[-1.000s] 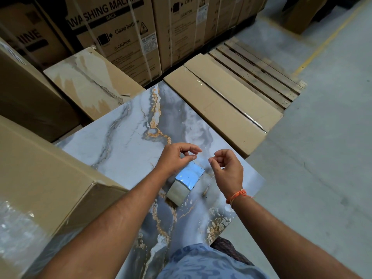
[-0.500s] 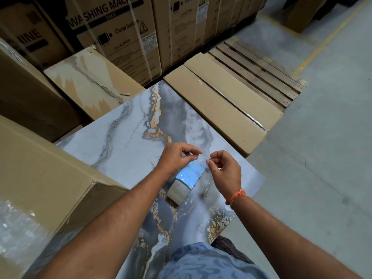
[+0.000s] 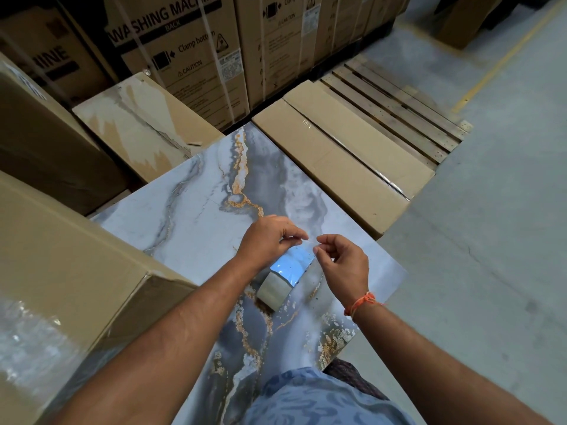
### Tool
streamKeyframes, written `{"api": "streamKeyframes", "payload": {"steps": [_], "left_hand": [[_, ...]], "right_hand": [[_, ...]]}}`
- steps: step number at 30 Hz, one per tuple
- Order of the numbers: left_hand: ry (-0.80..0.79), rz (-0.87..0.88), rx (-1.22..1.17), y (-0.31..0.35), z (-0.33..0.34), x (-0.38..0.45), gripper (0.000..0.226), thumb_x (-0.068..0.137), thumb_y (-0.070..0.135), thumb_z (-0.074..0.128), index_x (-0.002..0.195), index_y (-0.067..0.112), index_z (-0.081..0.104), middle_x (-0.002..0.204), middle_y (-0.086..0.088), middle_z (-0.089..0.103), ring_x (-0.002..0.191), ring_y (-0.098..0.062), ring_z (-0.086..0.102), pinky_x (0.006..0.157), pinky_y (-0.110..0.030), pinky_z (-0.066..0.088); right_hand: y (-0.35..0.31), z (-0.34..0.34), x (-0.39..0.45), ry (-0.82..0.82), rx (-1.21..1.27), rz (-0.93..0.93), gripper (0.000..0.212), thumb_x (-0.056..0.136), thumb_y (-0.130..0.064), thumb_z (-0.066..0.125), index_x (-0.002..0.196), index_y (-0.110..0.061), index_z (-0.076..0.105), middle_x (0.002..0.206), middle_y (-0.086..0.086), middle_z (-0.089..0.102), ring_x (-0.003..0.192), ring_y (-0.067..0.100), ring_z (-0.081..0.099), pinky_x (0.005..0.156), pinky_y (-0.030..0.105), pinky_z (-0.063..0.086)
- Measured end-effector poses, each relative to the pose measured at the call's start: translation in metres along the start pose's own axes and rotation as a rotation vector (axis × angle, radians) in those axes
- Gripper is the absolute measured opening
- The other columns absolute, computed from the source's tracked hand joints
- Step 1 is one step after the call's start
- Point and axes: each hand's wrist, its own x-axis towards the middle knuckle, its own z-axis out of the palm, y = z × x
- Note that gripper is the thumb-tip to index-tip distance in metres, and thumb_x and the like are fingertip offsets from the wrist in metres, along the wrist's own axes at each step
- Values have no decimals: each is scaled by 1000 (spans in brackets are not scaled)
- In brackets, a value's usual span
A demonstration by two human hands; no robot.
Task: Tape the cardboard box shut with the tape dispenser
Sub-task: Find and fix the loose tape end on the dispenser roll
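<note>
A roll of clear tape (image 3: pixel 280 279) stands on edge on a marble-patterned slab (image 3: pixel 196 216). Its shiny free end rises toward my hands. My left hand (image 3: pixel 267 237) pinches the tape's end from the left, thumb and forefinger together. My right hand (image 3: pixel 340 265), with an orange thread at the wrist, pinches the same end from the right. The fingertips of both hands nearly meet above the roll. A large cardboard box (image 3: pixel 61 262) lies at my left, partly wrapped in clear film. No tape dispenser body shows.
Two long flat cardboard boxes (image 3: pixel 337 154) lie beyond the slab on a wooden pallet (image 3: pixel 395 102). Tall washing machine cartons (image 3: pixel 184 50) stand behind. A torn carton (image 3: pixel 138 127) sits at the back left. Grey concrete floor (image 3: pixel 491 210) stretches to the right.
My hands have drawn closer together above the roll, both fingertips now pinching the tape's free end. The roll itself has not moved.
</note>
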Motion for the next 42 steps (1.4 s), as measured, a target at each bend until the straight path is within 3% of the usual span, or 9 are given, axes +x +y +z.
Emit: {"api": "streamKeyframes", "payload": {"steps": [6, 10, 15, 19, 20, 24, 30, 34, 42], "left_hand": [[41, 26, 115, 2, 2, 0, 16, 87, 29, 81, 102, 35, 82, 93, 11, 70, 87, -14, 61, 65, -37, 57], [93, 4, 85, 4, 1, -2, 10, 83, 28, 86, 93, 30, 83, 102, 10, 63, 87, -13, 62, 65, -34, 57], [88, 18, 88, 7, 0, 0, 9, 84, 27, 85, 92, 27, 83, 104, 12, 66, 89, -13, 64, 66, -36, 58], [79, 10, 81, 8, -3, 2, 7, 87, 26, 83, 93, 29, 83, 100, 12, 69, 87, -11, 65, 68, -35, 58], [82, -2, 68, 8, -4, 3, 7, 87, 25, 82, 93, 29, 82, 100, 12, 70, 85, -11, 66, 69, -35, 58], [86, -98, -56, 4, -7, 3, 10, 91, 23, 78, 99, 28, 81, 102, 12, 72, 82, -6, 67, 76, -27, 56], [-57, -164, -222, -1, -15, 2, 29, 86, 32, 82, 114, 32, 77, 113, 12, 70, 88, -4, 66, 78, -20, 53], [-140, -76, -31, -2, -16, -2, 48, 75, 38, 90, 119, 41, 73, 120, 17, 61, 97, -5, 65, 83, -30, 57], [56, 73, 97, 10, 1, 4, 21, 79, 28, 88, 99, 33, 81, 112, 11, 67, 94, -12, 65, 77, -39, 58]], "right_hand": [[-3, 0, -4, 19, 6, 7, 16, 83, -13, 73, 95, -24, 75, 72, -13, 71, 69, -3, 65, 69, 12, 52], [-6, -2, -7, 37, -1, 10, 18, 83, -11, 72, 95, -23, 75, 76, -13, 71, 70, -3, 65, 68, 8, 50], [-7, -1, -7, 54, -176, 15, 27, 79, -23, 78, 105, -26, 70, 101, -5, 59, 78, 3, 58, 67, 9, 43], [-8, 1, -5, 22, -159, 32, 13, 83, -10, 72, 89, -21, 76, 90, -1, 69, 71, 4, 62, 72, 21, 55], [-8, 1, -5, 22, -149, 45, 14, 83, -8, 71, 87, -20, 77, 86, -1, 71, 71, 6, 64, 71, 17, 54], [-8, 1, -5, 42, -36, 87, 11, 84, -8, 71, 86, -17, 77, 79, -3, 74, 70, 5, 66, 62, 0, 44], [-11, -3, 2, 68, 425, 332, 8, 85, -7, 73, 84, -15, 73, 74, 2, 70, 69, 14, 65, 64, 20, 52], [-14, -6, 7, 39, 614, 487, 6, 88, -3, 71, 89, -9, 70, 76, 2, 66, 68, 14, 61, 62, 23, 46], [-15, -3, 5, -5, 634, 513, 15, 87, -3, 72, 101, 1, 71, 76, 4, 67, 69, 16, 62, 65, 26, 47]]}}
